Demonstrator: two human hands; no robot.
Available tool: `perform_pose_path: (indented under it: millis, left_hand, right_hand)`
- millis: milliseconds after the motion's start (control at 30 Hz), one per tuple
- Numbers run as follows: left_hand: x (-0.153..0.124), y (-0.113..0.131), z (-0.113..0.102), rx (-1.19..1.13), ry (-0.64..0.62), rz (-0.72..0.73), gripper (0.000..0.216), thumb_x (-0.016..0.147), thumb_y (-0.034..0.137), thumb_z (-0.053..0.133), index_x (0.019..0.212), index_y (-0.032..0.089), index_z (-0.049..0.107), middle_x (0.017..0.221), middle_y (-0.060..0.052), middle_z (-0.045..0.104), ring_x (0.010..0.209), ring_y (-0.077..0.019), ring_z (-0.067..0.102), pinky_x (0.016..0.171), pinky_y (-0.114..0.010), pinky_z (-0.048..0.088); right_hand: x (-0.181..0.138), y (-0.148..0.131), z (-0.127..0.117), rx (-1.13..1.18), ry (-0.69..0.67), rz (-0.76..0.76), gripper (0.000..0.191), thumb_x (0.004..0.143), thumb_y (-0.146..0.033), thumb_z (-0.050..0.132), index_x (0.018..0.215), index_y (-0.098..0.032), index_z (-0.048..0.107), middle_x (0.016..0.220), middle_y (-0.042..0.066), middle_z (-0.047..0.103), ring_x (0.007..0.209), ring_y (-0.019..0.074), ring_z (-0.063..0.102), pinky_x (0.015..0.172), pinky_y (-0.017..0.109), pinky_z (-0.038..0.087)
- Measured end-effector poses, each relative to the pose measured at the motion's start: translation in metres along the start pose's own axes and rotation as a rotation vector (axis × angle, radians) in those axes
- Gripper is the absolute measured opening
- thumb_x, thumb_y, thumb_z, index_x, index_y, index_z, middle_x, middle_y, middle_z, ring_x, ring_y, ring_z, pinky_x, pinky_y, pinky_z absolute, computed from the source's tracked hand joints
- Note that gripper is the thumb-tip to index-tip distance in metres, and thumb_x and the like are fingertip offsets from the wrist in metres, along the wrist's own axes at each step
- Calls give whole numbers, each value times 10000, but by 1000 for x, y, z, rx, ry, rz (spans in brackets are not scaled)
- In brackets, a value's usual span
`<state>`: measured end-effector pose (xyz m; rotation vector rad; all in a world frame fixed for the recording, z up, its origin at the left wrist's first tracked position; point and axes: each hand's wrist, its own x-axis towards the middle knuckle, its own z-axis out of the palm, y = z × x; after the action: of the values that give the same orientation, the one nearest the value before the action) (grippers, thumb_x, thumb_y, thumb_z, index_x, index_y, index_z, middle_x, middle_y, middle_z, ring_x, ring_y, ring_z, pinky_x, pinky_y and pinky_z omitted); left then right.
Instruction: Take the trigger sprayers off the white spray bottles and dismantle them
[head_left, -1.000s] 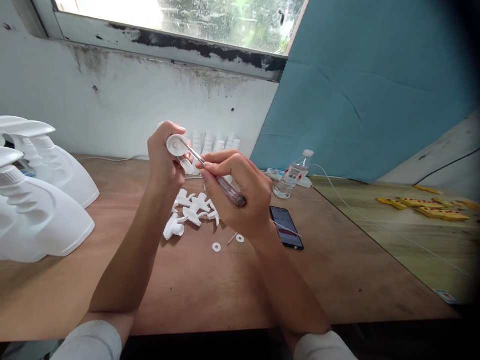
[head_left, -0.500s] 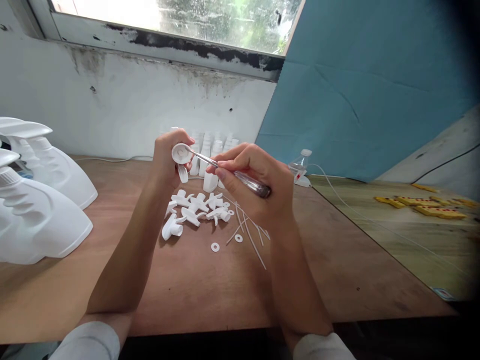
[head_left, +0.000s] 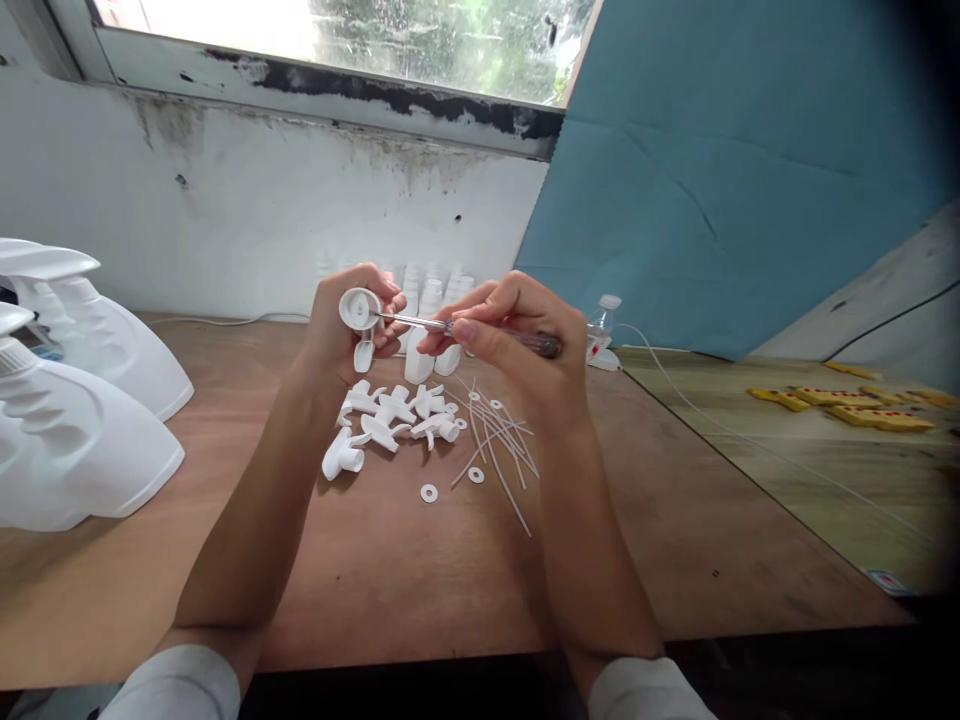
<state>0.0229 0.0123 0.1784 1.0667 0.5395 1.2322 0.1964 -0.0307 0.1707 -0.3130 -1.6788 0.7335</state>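
My left hand is closed around a white spray bottle trigger head, its round cap opening facing me and its lever pointing down. In my right hand is a screwdriver with a clear handle, gripped between thumb and fingers. Its thin tip reaches the cap's opening; whether it touches the inside I cannot tell. Below my hands lie several loose white trigger heads. Beside them are thin white tubes and flat white washers.
Large white spray bottles stand at the left. Small white bottles are lined up behind my hands near the wall. A clear bottle stands at the right, with yellow objects on the wooden surface farther right.
The screwdriver has turned closer to level, with its tip at the cap's opening. My left fingers have opened out a little around the trigger head. More tubes and washers show below my right hand.
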Motion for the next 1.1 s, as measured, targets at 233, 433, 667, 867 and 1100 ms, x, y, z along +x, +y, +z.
perform_pose_path:
  millis: [233, 433, 667, 867, 1100]
  left_hand:
    - [2, -6, 5, 8, 28, -34, 325, 661, 330, 615, 550, 191, 343, 461, 10, 390, 338, -65, 332, 304, -209, 200]
    - [3, -9, 10, 3, 46, 2, 395, 727, 372, 586, 519, 200, 297, 412, 2, 358, 325, -80, 331, 306, -217, 201]
    - [10, -17, 1, 94, 205, 104, 183, 720, 272, 545, 608, 193, 424, 449, 17, 402, 370, -93, 367, 369, -218, 275]
    - [8, -11, -13, 659, 329, 72, 317, 720, 447, 668, 854, 189, 541, 642, 0, 545, 499, -121, 480, 450, -239, 345]
    - [8, -7, -40, 1442, 169, -360, 490, 726, 605, 612, 991, 193, 587, 1030, -115, 664, 839, -267, 634, 623, -303, 408]
  right_hand:
    - [4, 15, 2, 14, -17, 28, 166, 859, -262, 651, 766, -202, 526, 823, 9, 687, 790, 165, 715, 688, 340, 617]
    - [5, 21, 7, 49, -10, 70, 188, 875, -296, 627, 780, -210, 489, 844, 16, 701, 788, 161, 717, 709, 349, 619]
    - [8, 30, 9, 63, 110, 49, 164, 897, -323, 581, 809, -222, 486, 839, -4, 686, 756, 147, 711, 731, 355, 616]
    - [10, 23, -17, -124, 298, 48, 201, 847, -308, 604, 701, -228, 492, 733, -21, 665, 624, 133, 675, 621, 316, 600]
    - [10, 10, -52, -417, 308, 223, 204, 717, -142, 656, 554, -209, 552, 527, -31, 607, 496, 146, 637, 499, 293, 534]
